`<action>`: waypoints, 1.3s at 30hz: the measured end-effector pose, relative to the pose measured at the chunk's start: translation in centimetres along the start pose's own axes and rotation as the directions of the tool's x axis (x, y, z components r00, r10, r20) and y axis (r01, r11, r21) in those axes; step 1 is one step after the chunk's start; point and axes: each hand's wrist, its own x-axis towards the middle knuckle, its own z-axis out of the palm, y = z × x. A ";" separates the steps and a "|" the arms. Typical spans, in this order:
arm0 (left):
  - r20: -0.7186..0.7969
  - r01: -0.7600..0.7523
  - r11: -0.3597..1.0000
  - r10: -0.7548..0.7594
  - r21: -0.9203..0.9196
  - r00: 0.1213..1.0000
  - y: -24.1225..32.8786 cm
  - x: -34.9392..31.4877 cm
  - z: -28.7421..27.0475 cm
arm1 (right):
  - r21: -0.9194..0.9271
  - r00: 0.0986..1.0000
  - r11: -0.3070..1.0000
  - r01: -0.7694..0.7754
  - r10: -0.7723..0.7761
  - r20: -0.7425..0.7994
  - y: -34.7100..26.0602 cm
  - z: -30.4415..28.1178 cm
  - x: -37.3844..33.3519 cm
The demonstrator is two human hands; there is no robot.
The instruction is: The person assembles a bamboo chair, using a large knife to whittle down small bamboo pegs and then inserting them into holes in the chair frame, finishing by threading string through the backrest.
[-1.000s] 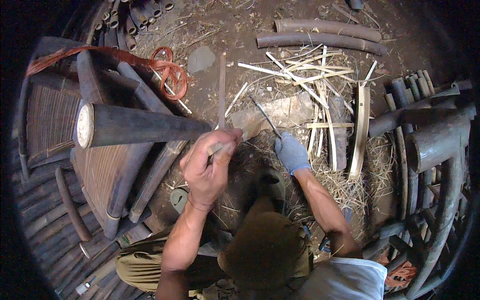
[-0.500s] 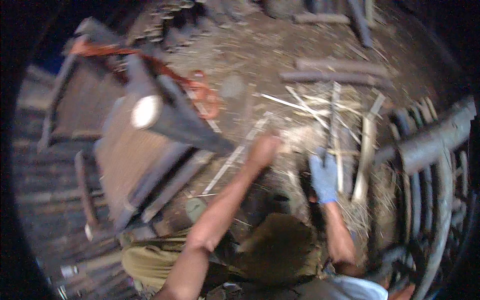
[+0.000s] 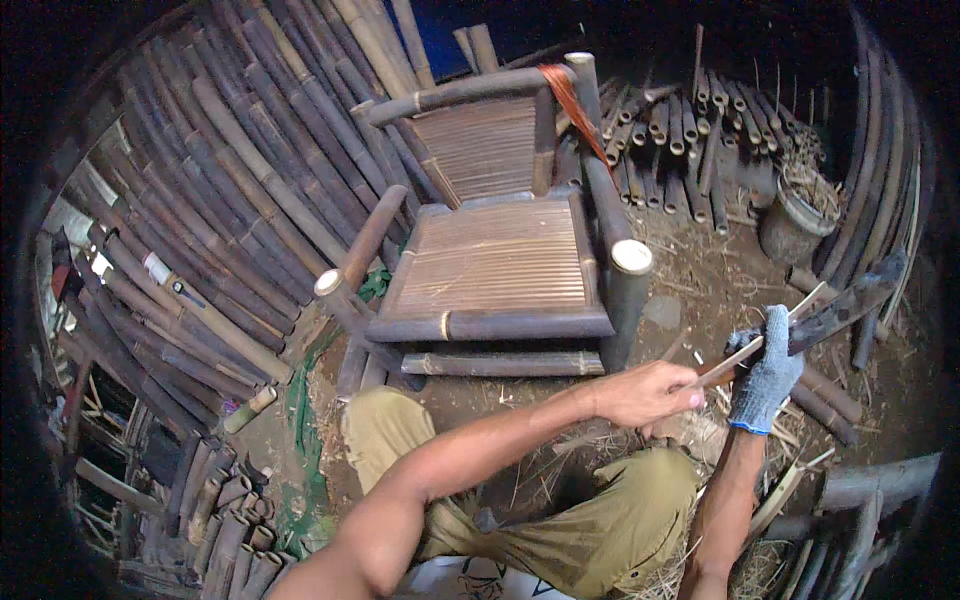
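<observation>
My bare left hand (image 3: 650, 395) is closed, its fingers pinching the lower end of a thin pale bamboo strip (image 3: 734, 360). The strip slants up to the right, across my right hand (image 3: 765, 370), which wears a grey-blue knitted glove. That gloved hand is closed round a machete (image 3: 850, 308) with a broad dark blade pointing to the upper right. Part of its brownish handle shows between my two hands. Strip and blade lie close together at the glove; whether they touch there I cannot tell. More pale split strips (image 3: 790, 490) lie under my right forearm.
Ahead stands a dark bamboo armchair (image 3: 500, 255) with an orange strap (image 3: 575, 110) on its back. Long bamboo poles (image 3: 220, 170) lean at the left. Cut bamboo pieces (image 3: 690, 125) are stacked at the back, beside a bucket of scraps (image 3: 795, 225). A thick pole (image 3: 880, 480) lies right.
The view has swung up and left, bringing the whole armchair into sight. My gloved hand, flat over the strips before, now grips the machete. My left hand has come over to the bamboo strip.
</observation>
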 end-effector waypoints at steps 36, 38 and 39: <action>-0.602 0.145 0.988 -0.147 -0.052 0.785 -2.1 -22.7 3.0 | -0.863 0.865 0.100 0.495 -0.147 0.479 -3.0 4.0 -2.8; -0.540 0.144 0.968 -0.234 -0.204 0.808 -2.1 -23.4 2.3 | -0.906 0.930 0.228 0.358 -0.177 0.323 -3.6 1.9 1.4; -0.472 0.152 0.914 -0.330 -0.375 0.817 -1.6 -23.4 1.8 | -0.904 0.904 0.162 0.396 -0.243 0.352 -4.5 0.7 2.0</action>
